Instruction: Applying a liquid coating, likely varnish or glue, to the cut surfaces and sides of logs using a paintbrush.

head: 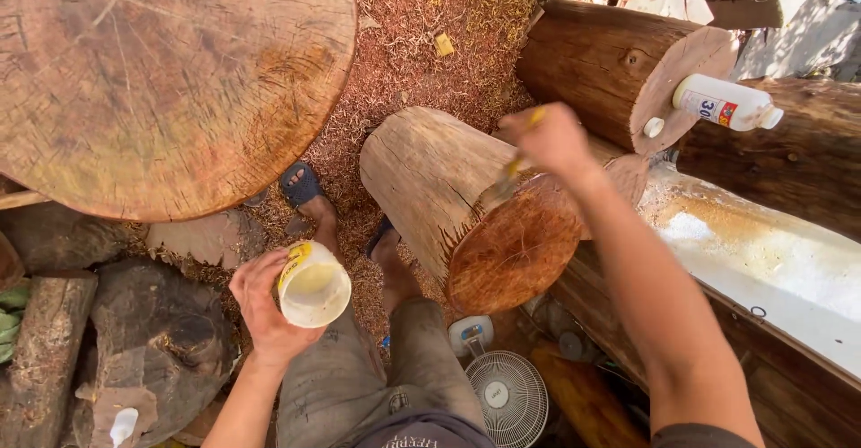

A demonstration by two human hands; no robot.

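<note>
My left hand [260, 309] grips a white plastic cup [313, 287] holding pale liquid, low at the left above my knee. My right hand [549, 139] holds a yellow-handled brush [511, 172], whose bristles touch the top edge of the reddish cut face [516, 251] of a short log [430, 174] lying on its side in front of me. The cut face looks wet and dark.
A large round wood slab [170, 71] fills the upper left. More logs [619, 62] lie at the upper right, with a white bottle [725, 103] on one. A small fan [509, 396] stands below the log. My sandalled feet [305, 188] rest on wood shavings.
</note>
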